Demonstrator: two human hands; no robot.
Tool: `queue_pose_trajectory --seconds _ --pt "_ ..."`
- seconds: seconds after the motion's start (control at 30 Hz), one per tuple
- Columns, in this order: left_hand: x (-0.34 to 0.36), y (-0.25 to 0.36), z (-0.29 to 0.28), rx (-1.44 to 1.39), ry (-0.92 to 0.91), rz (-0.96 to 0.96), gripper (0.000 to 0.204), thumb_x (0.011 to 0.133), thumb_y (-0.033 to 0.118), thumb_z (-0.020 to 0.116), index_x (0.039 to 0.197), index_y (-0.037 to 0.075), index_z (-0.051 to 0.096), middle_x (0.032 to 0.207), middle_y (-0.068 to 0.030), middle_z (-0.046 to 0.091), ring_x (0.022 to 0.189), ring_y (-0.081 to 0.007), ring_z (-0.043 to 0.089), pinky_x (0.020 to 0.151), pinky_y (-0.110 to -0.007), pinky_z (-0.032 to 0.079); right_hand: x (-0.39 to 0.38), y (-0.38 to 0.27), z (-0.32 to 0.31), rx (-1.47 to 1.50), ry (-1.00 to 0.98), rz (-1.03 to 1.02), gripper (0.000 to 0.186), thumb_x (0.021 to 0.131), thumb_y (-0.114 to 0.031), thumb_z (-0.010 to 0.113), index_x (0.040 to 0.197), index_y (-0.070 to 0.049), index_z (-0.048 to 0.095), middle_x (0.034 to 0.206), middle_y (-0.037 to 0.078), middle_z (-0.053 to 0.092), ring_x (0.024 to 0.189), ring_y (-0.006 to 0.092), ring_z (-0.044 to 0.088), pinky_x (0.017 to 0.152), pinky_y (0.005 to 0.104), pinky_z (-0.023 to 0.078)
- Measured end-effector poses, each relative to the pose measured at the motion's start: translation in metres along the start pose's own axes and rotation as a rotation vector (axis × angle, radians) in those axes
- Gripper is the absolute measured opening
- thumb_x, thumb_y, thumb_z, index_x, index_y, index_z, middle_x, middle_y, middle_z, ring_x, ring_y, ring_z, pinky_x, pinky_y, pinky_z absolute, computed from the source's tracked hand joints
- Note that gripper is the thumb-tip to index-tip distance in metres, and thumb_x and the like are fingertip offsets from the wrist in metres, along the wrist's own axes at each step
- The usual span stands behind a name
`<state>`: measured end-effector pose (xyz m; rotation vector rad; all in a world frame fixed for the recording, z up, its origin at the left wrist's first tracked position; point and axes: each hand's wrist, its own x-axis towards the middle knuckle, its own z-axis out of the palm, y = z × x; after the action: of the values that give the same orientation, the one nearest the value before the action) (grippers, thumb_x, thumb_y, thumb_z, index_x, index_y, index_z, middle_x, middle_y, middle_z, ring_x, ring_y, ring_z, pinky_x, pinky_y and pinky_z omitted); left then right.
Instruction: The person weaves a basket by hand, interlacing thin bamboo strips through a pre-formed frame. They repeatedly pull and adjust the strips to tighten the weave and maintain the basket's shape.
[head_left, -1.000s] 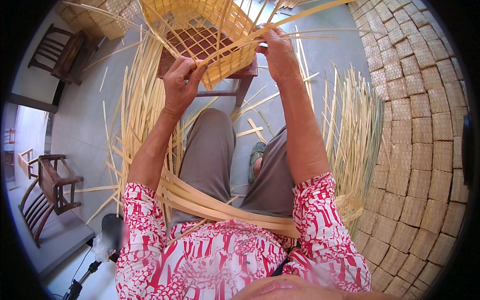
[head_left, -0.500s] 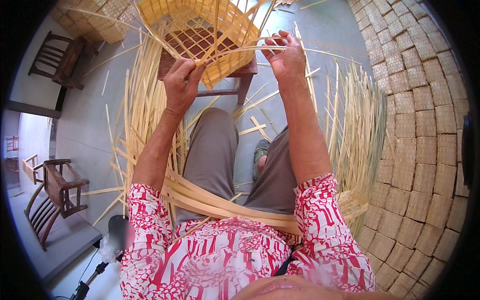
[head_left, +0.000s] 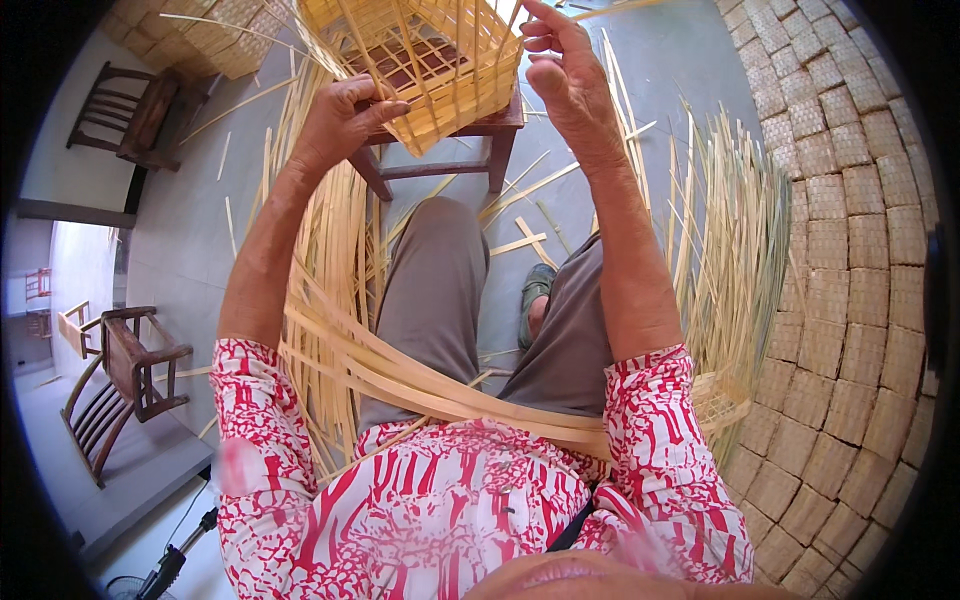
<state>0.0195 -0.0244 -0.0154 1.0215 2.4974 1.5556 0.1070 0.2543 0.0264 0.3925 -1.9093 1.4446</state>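
An open-weave basket point(head_left: 470, 95) of yellowish bamboo strips sits tilted on a dark red-brown stool point(head_left: 500, 150). Upright strips stand up from its latticed sides. My left hand point(head_left: 340, 120) pinches the near left edge of the basket, thumb laid along it. On the far right side, my right hand point(head_left: 570, 80) is raised with fingers curled at the upright ends. A thin bamboo strip point(head_left: 625, 9) runs out to the right from behind its fingers; the exact grip there is partly hidden.
Long flat strips point(head_left: 430, 390) lie across my lap. Loose strips point(head_left: 330, 240) are heaped left of my legs, and another bundle point(head_left: 725, 220) stands at right. Stacked woven blocks point(head_left: 840, 250) line the right side. Wooden chairs point(head_left: 135, 360) stand at left.
My right hand has moved up and farther off, and the long strip it held has swung away. My left hand has shifted left along the basket edge. The view has shifted slightly.
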Motion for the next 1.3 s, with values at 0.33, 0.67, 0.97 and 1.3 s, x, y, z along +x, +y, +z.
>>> queue_pose_trajectory --seconds 0.33,0.67,0.97,1.3 --pt "-0.023 -0.021 -0.066 0.149 -0.159 0.113 0.016 0.094 0.019 0.076 0.096 0.002 0.076 0.074 0.0025 0.067 0.069 -0.0032 0.061 0.062 -0.022 0.05 0.013 0.019 -0.012 -0.806 -0.309 -0.311 0.014 0.087 -0.022 0.069 0.095 -0.011 0.072 0.105 0.01 0.069 0.11 0.0321 0.059 0.096 0.0459 0.044" --pt "-0.04 -0.016 -0.054 0.247 -0.037 0.118 0.02 0.096 0.016 0.07 0.11 0.002 0.073 0.08 -0.0001 0.063 0.076 -0.0073 0.059 0.073 -0.025 0.05 0.003 0.047 -0.017 -0.783 -0.548 -0.121 0.016 0.098 -0.022 0.059 0.108 -0.014 0.069 0.091 0.014 0.073 0.086 0.0388 0.069 0.075 0.0442 0.055" --pt "-0.064 -0.013 0.013 -0.07 0.646 0.021 0.078 0.089 0.036 0.08 0.151 0.012 0.039 0.14 -0.0106 0.054 0.124 -0.0212 0.055 0.102 -0.036 0.048 0.003 0.032 -0.007 -0.515 -0.603 0.087 0.017 0.097 -0.016 0.061 0.105 -0.008 0.073 0.088 0.018 0.073 0.082 0.0371 0.071 0.071 0.0412 0.055" --pt "-0.012 -0.023 0.019 -0.621 0.791 -0.009 0.032 0.106 0.015 0.046 0.136 0.007 0.054 0.092 0.0022 0.058 0.08 -0.0073 0.056 0.073 -0.022 0.049 -0.016 -0.003 0.019 -0.362 -0.678 0.086 0.015 0.093 -0.01 0.061 0.104 -0.006 0.071 0.081 0.018 0.07 0.075 0.0369 0.069 0.067 0.0391 0.054"
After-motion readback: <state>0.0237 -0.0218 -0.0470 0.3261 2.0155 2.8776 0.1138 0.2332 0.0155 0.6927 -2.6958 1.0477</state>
